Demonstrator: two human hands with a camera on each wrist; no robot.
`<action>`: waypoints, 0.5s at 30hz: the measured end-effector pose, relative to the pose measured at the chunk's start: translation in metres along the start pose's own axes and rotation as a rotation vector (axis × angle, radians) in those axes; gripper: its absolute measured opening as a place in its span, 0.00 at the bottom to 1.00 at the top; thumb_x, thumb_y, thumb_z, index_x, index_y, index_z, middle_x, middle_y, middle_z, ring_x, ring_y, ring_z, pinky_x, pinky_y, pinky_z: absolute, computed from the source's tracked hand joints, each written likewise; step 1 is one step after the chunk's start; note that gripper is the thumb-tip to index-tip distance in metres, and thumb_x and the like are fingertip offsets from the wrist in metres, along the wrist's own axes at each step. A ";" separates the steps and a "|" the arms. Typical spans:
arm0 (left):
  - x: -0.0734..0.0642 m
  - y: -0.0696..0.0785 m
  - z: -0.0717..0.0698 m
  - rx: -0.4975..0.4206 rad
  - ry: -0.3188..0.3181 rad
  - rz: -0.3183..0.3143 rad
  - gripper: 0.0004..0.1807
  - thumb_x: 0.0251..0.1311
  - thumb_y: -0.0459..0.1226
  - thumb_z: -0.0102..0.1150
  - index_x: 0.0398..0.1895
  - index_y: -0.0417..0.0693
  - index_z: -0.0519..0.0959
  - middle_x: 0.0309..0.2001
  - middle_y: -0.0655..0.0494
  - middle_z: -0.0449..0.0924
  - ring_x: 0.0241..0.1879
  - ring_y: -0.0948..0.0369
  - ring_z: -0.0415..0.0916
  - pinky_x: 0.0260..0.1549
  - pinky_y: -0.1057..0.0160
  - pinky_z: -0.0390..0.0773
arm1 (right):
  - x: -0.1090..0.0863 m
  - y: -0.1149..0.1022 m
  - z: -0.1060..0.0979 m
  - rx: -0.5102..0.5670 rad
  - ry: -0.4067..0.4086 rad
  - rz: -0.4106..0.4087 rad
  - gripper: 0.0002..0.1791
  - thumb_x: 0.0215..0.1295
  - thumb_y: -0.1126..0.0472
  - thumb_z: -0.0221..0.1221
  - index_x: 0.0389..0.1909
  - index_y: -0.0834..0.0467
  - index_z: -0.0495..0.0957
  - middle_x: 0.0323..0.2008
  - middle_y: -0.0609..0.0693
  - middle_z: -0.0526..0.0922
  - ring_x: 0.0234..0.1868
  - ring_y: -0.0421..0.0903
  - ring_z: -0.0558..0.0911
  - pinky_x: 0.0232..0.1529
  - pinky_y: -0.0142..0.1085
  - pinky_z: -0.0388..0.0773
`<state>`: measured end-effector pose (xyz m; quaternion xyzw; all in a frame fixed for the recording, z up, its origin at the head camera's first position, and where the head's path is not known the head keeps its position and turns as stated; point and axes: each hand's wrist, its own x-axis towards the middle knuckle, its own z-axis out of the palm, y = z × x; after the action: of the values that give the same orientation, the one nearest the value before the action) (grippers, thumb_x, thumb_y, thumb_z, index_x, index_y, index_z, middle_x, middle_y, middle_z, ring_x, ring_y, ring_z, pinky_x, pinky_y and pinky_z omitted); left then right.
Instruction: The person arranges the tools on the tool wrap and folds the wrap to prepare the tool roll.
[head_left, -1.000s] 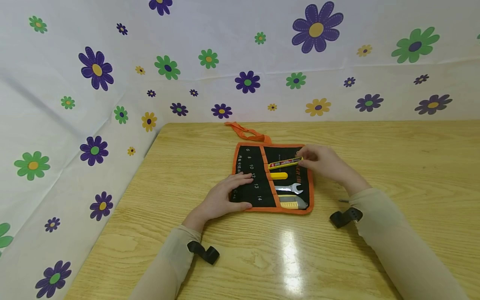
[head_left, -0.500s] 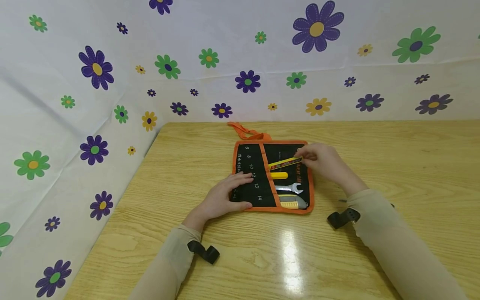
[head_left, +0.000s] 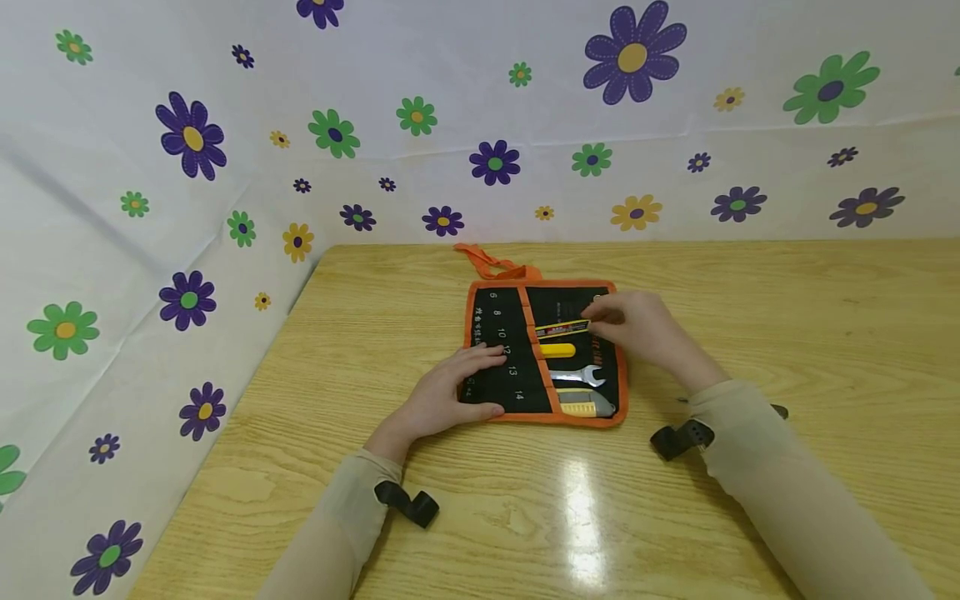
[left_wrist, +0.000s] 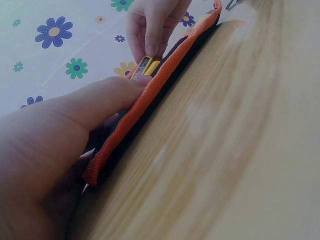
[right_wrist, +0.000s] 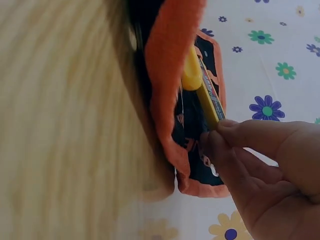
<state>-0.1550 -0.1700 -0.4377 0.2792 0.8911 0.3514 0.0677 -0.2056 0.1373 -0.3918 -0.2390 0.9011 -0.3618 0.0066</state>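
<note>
A black tool pouch with orange edging lies unfolded on the table. My left hand rests on its numbered left part, fingers extended and thumb at the near edge. With thumb and fingertips, my right hand pinches the right end of a slim, flat yellow-edged case with a printed label. The case's left end sits in a pocket, hidden by the orange band. The right wrist view shows the pinch on the case up close. Below it, a yellow handle, an open-end wrench and a utility knife stick out of pockets.
An orange strap trails from the pouch's far edge. A dark, thin object lies on the wooden table, partly hidden under the right sleeve. Flower-print cloth stands behind and to the left.
My right hand has moved left with the case, and less of the case now shows outside the pocket. My left hand stays where it was.
</note>
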 end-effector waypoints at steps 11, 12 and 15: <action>0.000 0.002 -0.001 0.007 -0.012 -0.010 0.38 0.53 0.52 0.68 0.68 0.60 0.67 0.70 0.67 0.59 0.71 0.62 0.50 0.66 0.46 0.53 | 0.000 -0.010 0.005 0.024 -0.063 0.097 0.11 0.62 0.66 0.62 0.44 0.65 0.82 0.40 0.58 0.84 0.42 0.54 0.83 0.43 0.47 0.79; 0.000 0.002 0.000 0.006 -0.011 -0.008 0.38 0.54 0.52 0.67 0.68 0.60 0.67 0.70 0.67 0.60 0.71 0.62 0.50 0.66 0.46 0.54 | 0.000 -0.012 0.005 0.031 -0.082 0.097 0.12 0.63 0.66 0.61 0.46 0.65 0.81 0.42 0.59 0.84 0.43 0.54 0.83 0.44 0.47 0.79; -0.001 0.002 -0.001 0.004 -0.009 -0.009 0.37 0.54 0.52 0.68 0.68 0.60 0.67 0.70 0.67 0.60 0.71 0.62 0.50 0.66 0.46 0.54 | -0.001 -0.016 0.006 0.063 -0.130 0.101 0.16 0.65 0.66 0.60 0.52 0.66 0.78 0.47 0.61 0.82 0.48 0.55 0.81 0.46 0.47 0.79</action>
<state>-0.1540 -0.1698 -0.4363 0.2770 0.8927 0.3479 0.0724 -0.1971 0.1237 -0.3853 -0.2160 0.8977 -0.3730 0.0910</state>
